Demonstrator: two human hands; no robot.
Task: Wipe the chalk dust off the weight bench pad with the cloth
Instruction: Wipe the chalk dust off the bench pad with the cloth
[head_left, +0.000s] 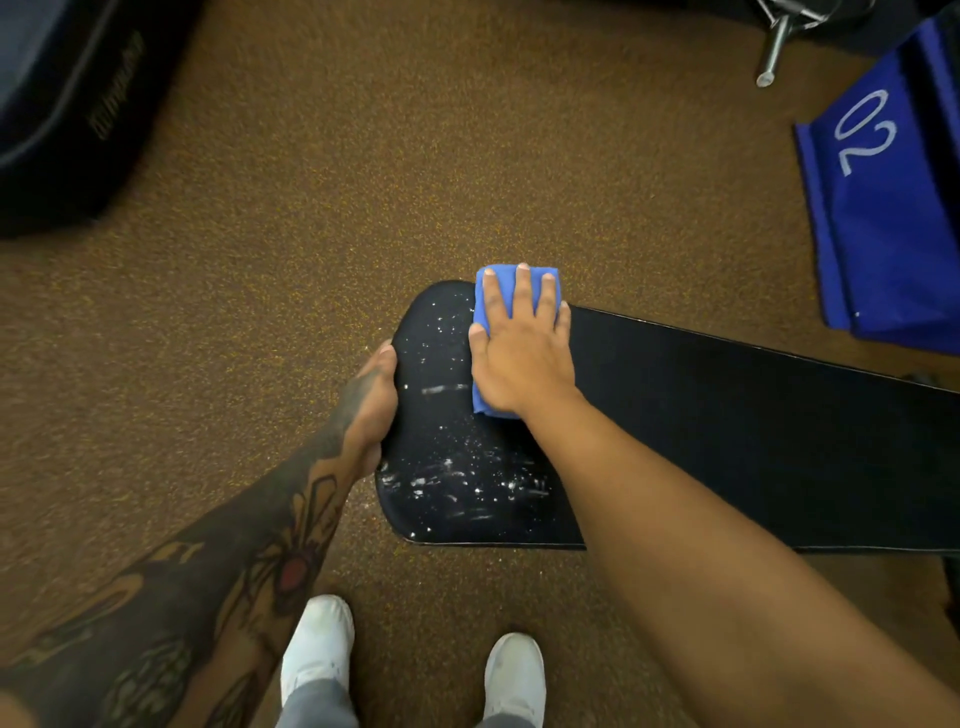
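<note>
A long black bench pad runs from the centre to the right edge. White chalk dust speckles its rounded left end; the stretch right of the cloth looks clean. A folded blue cloth lies on the pad near its far edge. My right hand presses flat on the cloth, fingers spread and pointing away from me. My left hand grips the pad's rounded left edge, its fingers hidden below.
Brown speckled rubber floor surrounds the bench. A dark padded object lies at top left. A blue block marked "02" stands at right, with a metal bar above it. My white shoes stand below the pad.
</note>
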